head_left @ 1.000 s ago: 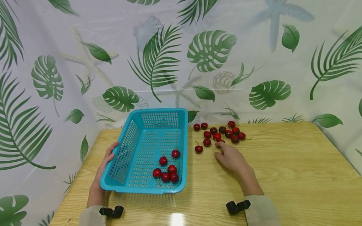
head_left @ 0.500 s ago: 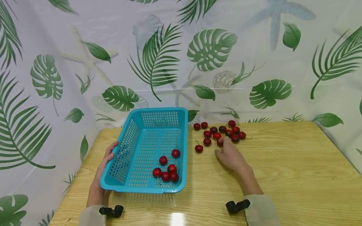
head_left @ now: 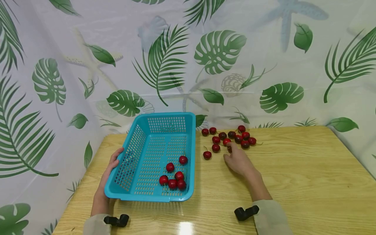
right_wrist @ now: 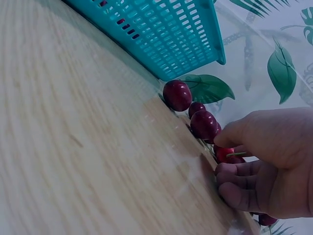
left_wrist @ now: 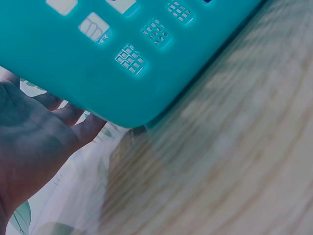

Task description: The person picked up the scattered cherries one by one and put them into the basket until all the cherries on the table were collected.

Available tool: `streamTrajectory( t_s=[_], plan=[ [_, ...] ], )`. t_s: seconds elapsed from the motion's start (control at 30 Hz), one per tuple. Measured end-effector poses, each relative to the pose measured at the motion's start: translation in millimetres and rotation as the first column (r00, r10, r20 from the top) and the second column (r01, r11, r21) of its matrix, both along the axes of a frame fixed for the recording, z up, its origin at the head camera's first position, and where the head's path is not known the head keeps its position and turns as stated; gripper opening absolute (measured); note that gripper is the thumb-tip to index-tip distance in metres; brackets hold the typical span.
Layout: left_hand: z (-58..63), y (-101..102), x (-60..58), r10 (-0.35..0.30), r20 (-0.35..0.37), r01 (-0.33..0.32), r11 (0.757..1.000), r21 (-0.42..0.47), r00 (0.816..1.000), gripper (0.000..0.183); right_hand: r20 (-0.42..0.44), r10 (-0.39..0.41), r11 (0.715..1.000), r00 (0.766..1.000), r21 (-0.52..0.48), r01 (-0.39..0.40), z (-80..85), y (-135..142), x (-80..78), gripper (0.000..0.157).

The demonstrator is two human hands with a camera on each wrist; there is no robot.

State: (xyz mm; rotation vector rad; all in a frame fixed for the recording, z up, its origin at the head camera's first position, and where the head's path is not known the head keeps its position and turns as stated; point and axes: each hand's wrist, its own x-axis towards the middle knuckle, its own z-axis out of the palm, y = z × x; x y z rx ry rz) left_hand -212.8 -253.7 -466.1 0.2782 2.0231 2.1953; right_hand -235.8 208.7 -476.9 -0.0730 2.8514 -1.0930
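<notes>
In the head view, a blue plastic basket (head_left: 135,197) with perforated sides stands at the left, several red cherries (head_left: 172,184) lying in its near right corner. My left hand (head_left: 107,173) holds its left side. The left wrist view has the left hand's fingers (left_wrist: 88,128) going behind the edge of the basket (left_wrist: 102,93). My right hand (head_left: 241,163) is at the near side of a group of cherries, with a dark cherry (head_left: 229,149) between thumb and forefinger, partly covered. Curled fingers (right_wrist: 234,196) and a red cherry (right_wrist: 224,154) with a green stem show in the right wrist view.
Several dark and bright red cherries (head_left: 238,139) lie behind the right hand, near the back edge of the wooden table (head_left: 308,169). One stray cherry (head_left: 207,155) lies between basket and hand. A leaf-patterned sheet (head_left: 249,58) hangs behind the table.
The right forefinger has shifted slightly over the dark cherry, which shows more now than a second ago. The left hand and the basket have stayed put.
</notes>
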Motion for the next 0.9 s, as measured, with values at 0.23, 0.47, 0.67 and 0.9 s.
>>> streamTrajectory(
  t_s=[0.23,0.47,0.67,0.9],
  plan=[
    [1.0,0,-0.3,0.026,0.006,-0.026,1.000,0.003,1.000,0.050,-0.091,-0.045,0.999,0.995,-0.031,0.043,-6.8,3,-3.1,0.035],
    [-2.1,-3,-0.4,-0.009,-0.017,0.010,1.000,0.023,1.000,0.048,-0.175,-0.074,0.997,0.982,-0.028,0.070,-11.1,2,-5.0,0.025],
    [-3.7,-4,0.2,-0.019,-0.045,0.021,0.999,0.032,0.999,0.047,-0.236,-0.061,0.998,0.970,0.004,0.064,-11.9,3,-8.3,0.017],
    [-1.2,-1,-0.1,0.016,-0.026,-0.015,1.000,0.016,1.000,0.048,-0.210,-0.106,0.994,0.972,-0.035,0.101,-6.1,6,-7.8,0.018]
  ],
)
